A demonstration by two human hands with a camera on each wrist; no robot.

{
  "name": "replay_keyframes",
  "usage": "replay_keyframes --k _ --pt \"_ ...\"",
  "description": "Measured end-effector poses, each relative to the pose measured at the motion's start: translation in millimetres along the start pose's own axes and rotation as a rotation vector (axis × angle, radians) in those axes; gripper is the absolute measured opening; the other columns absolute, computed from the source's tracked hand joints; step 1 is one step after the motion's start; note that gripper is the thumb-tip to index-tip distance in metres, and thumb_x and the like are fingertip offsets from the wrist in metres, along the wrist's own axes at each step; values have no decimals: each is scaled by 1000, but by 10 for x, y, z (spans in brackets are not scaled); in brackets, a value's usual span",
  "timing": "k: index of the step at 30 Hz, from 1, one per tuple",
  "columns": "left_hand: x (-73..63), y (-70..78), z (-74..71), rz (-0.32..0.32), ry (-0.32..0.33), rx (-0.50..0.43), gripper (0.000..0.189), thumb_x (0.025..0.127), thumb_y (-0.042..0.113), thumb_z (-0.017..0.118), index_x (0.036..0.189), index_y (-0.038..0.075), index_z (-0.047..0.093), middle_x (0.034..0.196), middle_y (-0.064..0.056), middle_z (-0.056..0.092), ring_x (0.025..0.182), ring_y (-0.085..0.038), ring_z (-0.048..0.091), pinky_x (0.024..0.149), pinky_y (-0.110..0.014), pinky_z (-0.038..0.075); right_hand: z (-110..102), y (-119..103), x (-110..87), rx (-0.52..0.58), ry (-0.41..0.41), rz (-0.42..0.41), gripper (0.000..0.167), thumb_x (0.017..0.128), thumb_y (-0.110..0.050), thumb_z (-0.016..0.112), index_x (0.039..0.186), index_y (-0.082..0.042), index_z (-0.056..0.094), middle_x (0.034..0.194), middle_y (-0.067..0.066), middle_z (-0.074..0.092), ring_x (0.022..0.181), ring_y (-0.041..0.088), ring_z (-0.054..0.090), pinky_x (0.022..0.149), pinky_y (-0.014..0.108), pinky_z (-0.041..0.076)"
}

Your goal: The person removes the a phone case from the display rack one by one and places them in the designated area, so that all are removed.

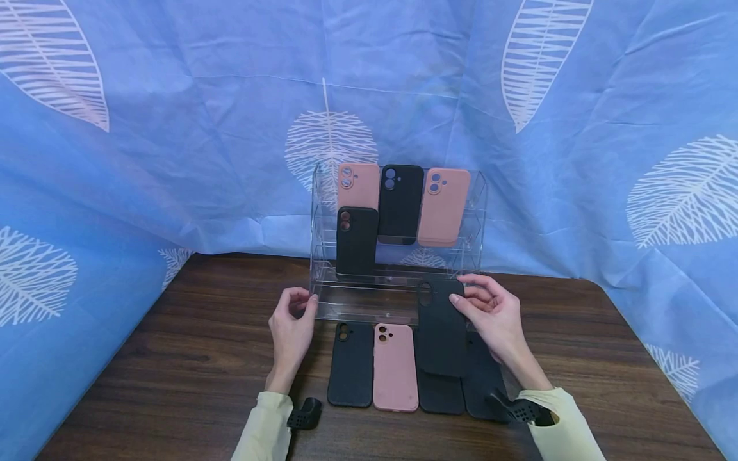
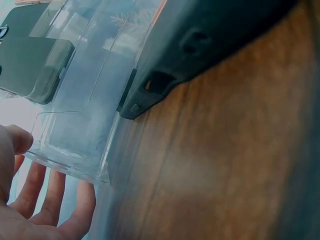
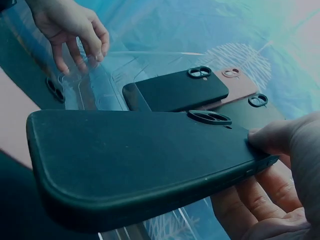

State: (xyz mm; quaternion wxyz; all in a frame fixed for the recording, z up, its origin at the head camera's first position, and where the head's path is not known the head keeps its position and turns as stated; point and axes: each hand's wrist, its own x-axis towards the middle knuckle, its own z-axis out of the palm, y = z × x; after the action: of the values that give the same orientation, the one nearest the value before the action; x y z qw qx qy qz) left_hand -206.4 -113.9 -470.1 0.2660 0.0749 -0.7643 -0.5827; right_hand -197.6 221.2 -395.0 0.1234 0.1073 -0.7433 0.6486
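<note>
My right hand pinches a black phone case by its upper right edge, thumb on the back and fingers behind. The case hangs tilted in front of a clear stepped display rack, over the cases on the table. My left hand holds the rack's front left corner; in the left wrist view the thumb lies on one side of the clear wall and the fingers on the other. On the rack's upper part stand a pink case, a black case and another pink case. A lower tier bears a black case.
Before the rack, a row of cases lies on the wooden table: a black one, a pink one and two black ones at right, partly covered by the held case. Blue leaf-patterned cloth hangs behind and at both sides.
</note>
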Motion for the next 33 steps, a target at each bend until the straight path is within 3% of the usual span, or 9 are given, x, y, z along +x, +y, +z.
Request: replay_keyframes --k 10,24,33 --pt "0 5 -14 -5 -6 3 16 96 15 71 108 8 66 106 -12 72 98 -28 70 92 -49 53 -203 35 -137 -6 -5 7 37 92 1 72 125 8 60 86 -10 75 77 5 75 70 21 60" --pt "-11 12 -25 -22 -16 -7 16 96 15 70 109 8 65 107 -12 71 100 -29 69 94 -47 52 -521 72 -243 -122 21 59 37 93 -4 73 128 2 61 88 -15 75 82 0 75 71 17 59" --pt "-2 17 -8 -18 -18 -7 16 96 16 71 109 8 66 107 -12 72 99 -28 69 93 -47 52 -704 91 -337 -139 48 122 32 93 -8 73 125 -11 67 86 -15 75 81 0 75 69 18 58"
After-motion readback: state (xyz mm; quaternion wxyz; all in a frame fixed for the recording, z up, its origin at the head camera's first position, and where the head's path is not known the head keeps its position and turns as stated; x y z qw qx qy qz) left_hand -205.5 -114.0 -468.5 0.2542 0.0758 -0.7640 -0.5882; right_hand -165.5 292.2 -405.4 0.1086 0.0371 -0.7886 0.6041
